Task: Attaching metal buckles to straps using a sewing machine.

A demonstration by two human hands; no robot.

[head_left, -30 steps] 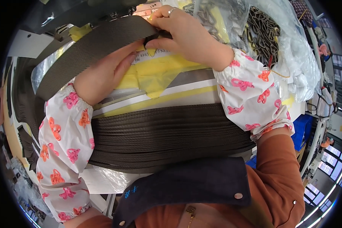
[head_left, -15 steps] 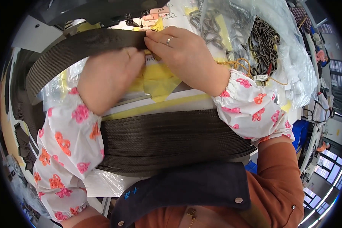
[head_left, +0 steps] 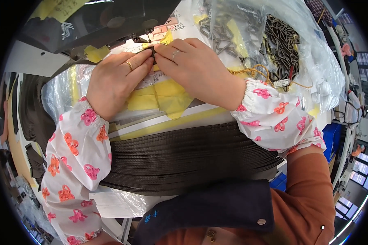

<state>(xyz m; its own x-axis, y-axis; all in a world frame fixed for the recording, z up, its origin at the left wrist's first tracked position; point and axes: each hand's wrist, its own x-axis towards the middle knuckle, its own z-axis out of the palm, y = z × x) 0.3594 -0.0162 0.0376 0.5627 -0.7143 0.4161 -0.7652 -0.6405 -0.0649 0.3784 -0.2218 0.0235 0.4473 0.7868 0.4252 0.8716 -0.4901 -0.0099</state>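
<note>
Both hands meet close under the dark sewing machine (head_left: pixel 110 20), at its presser foot (head_left: pixel 141 39). My left hand (head_left: pixel 114 77) lies palm down, its fingertips pressed together on a dark brown webbing strap (head_left: pixel 153 52). From the other side, my right hand (head_left: pixel 192 67) pinches the same strap, thumb and fingers closed. Only a small bit of it shows between the fingertips; the rest of that end is hidden. Beyond my left wrist the dark webbing (head_left: pixel 34 98) runs off to the left. A thick stack of webbing straps (head_left: pixel 184 155) lies across in front of me.
Yellow tape (head_left: pixel 173 98) covers the work surface below my hands. At the right, clear plastic bags hold many metal rings (head_left: pixel 282 45), with a yellow cord (head_left: pixel 253 70) beside them. A blue bin (head_left: pixel 331 136) stands at the far right.
The strap, raised in an arc on the left before, is now lower and mostly behind my left hand. My left hand has moved up to the strap end beside my right fingertips.
</note>
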